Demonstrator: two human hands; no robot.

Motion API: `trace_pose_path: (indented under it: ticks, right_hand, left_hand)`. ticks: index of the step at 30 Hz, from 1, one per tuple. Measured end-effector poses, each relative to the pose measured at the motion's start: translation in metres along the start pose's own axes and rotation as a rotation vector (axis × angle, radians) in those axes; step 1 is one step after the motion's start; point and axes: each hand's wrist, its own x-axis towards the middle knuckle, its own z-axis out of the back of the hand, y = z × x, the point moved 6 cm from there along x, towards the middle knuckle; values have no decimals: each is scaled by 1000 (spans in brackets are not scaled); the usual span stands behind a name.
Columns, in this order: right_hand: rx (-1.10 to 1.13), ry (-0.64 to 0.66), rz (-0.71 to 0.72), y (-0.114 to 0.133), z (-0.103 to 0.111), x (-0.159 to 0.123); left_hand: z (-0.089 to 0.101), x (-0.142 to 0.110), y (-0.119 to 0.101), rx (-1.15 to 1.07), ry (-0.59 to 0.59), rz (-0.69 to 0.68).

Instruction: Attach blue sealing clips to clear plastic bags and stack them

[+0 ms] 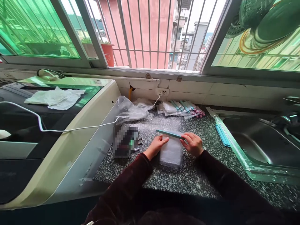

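Observation:
A clear plastic bag lies flat on the speckled granite counter, with a teal strip along its top edge. My left hand rests on the bag's left side, fingers closed toward the strip. My right hand pinches the strip's right end. Both sleeves are dark maroon.
A pile of packed bags with teal strips lies by the wall. Loose clear plastic sits at the back left, a blurred object beside my left hand. Left is a white appliance with a cable; right, a steel sink with teal strips on its rim.

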Motion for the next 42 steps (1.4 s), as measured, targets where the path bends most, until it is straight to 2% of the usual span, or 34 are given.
trace_pose_path:
  ticks: [4,8,12,18,20,23,28,31,34,37,42]
  right_hand:
    - [-24,-8,-27,-17,-3,2]
    - [-85,-7,-98,-41,-9,4]
    - [-206,-11,-197,-69,-19,11]
    - [-276,-21,-417,-113,-44,29]
    - [-274,-39,-492,-125,-55,37]
    - [-283,-82,-561,-141,-69,49]
    - [-312,-152,-705,-176,-81,56]
    - [-332,-179,-770,-196,-81,55]
    - [-344,-195,-803,-210,-81,55]
    - [-338,-197,-810,-216,-84,56]
    - [-299,-195,-800,-216,-85,56]
  left_hand:
    - [-5,9,-1,87,39,32]
    - [-5,33,-4,193,42,18]
    - [1,66,-12,269,-114,-75]
    - [4,101,-26,284,-356,-319]
    - [2,110,-29,389,-400,-382]
    - [-5,123,-33,695,-441,-415]
    - [-27,147,-42,1287,-396,-559]
    - [-34,164,-46,1486,-445,-609]
    - [-34,184,-49,1562,-480,-563]
    - [-33,201,-48,1597,-435,-497]
    - [-33,208,-51,1575,-404,-501]
